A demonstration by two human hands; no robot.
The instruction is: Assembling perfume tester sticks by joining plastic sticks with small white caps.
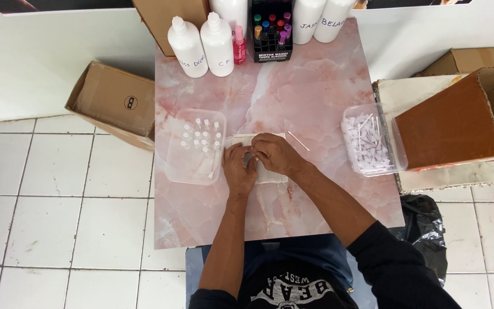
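Observation:
My left hand [239,170] and my right hand [275,154] meet over a white cloth [241,139] in the middle of the pink marble table [315,91]. Together they pinch a small grey object [249,158], mostly hidden by the fingers. A clear plastic tray [178,166] with several small upright vials stands just left of my left hand. One thin white stick [298,141] lies on the table right of my right hand.
A clear tub [347,117] of white sticks sits at the table's right edge. White bottles [187,40], a pink spray bottle [239,46] and a black rack of coloured bottles [271,34] line the far edge. Cardboard boxes [115,103] stand on both sides; a black bag [424,226] is on the floor.

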